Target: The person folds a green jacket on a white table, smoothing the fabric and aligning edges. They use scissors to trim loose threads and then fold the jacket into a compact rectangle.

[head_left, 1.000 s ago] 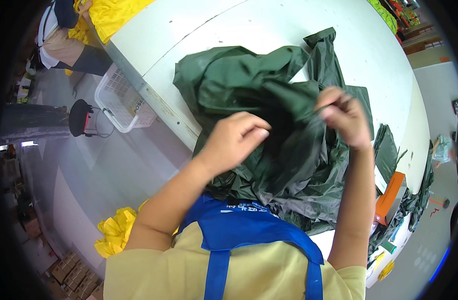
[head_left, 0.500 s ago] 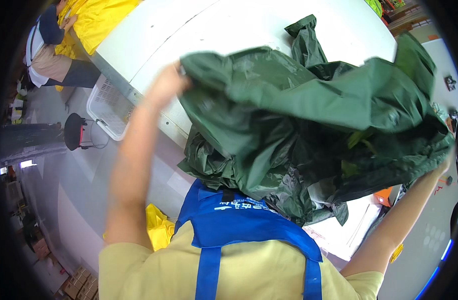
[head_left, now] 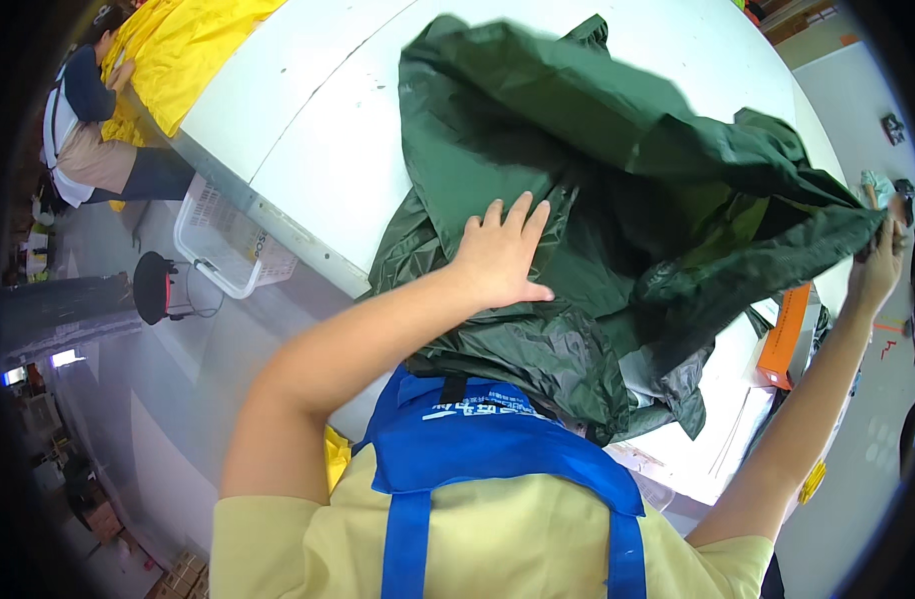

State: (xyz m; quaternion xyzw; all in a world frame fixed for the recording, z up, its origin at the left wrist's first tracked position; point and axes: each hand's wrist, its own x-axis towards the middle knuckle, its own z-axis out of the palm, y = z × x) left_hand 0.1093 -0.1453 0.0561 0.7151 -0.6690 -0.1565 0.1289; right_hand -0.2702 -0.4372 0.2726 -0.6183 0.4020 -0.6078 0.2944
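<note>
At the far left, a loose bright-yellow sheet of fabric (head_left: 188, 60) is handled by a co-worker in a dark-sleeved top (head_left: 83, 120) beside the table. Below them, a round black-seated stool (head_left: 154, 287) and a white perforated plastic basket (head_left: 213, 245) are placed on the floor, the basket close beside the edge of the broad white table (head_left: 327, 170).

Toward the middle, the left hand (head_left: 500, 255) is laid palm down over the dark-green, thin, slightly shiny sheet of fabric (head_left: 537, 110); its fingers are spread wide and nothing is gripped. The green sheet is set on the table directly in front of the wearer's blue apron (head_left: 487, 444). Its far side is lifted in a billowing fold, and a dark hollow is opened beneath it.

How far the work is advanced can only be judged in part: the sheet is partly opened out, but its near portion is crumpled and its layers are not yet laid flat.

Farther right, a flat-sided orange box (head_left: 783, 339) is partly covered by the sheet. At the far right, the sheet's drawn-out end is apparently pinched by the right hand (head_left: 880, 262), whose fingers are closed around it, though their exact hold cannot be told.
</note>
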